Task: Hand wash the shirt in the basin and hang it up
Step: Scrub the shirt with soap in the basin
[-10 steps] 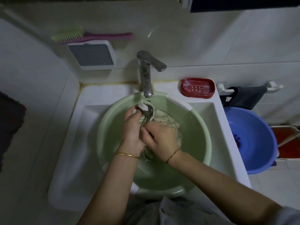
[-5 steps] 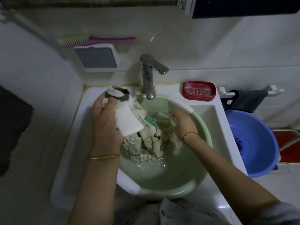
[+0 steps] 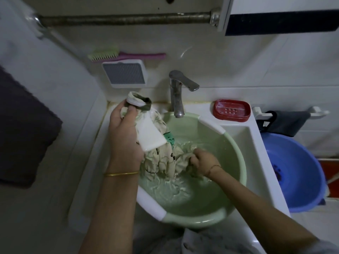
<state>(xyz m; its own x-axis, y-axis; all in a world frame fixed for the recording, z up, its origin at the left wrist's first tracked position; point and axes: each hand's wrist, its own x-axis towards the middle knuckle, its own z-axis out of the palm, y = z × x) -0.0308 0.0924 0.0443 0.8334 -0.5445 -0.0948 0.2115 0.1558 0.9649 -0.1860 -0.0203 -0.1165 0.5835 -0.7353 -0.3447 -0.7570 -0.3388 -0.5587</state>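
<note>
The shirt (image 3: 165, 162), cream with a dark print, hangs bunched over the left side of the green basin (image 3: 236, 153), its lower end sunk in rippled water and hard to make out. The left hand (image 3: 124, 132) grips the collar end above the rim, thumb and fingers curled round the cloth, a white panel hanging beside the palm. The right hand (image 3: 203, 162) clenches a wad of the wet end at the waterline, its fingertips buried in the folds. The basin sits in a white sink (image 3: 244, 136) under the tap (image 3: 177, 96). A red soap dish (image 3: 231, 110) lies on the sink's edge. To the right stands a blue tub (image 3: 297, 171); something dark inside it cannot be told. A dark towel (image 3: 22, 129) is cut off at the left.
</note>
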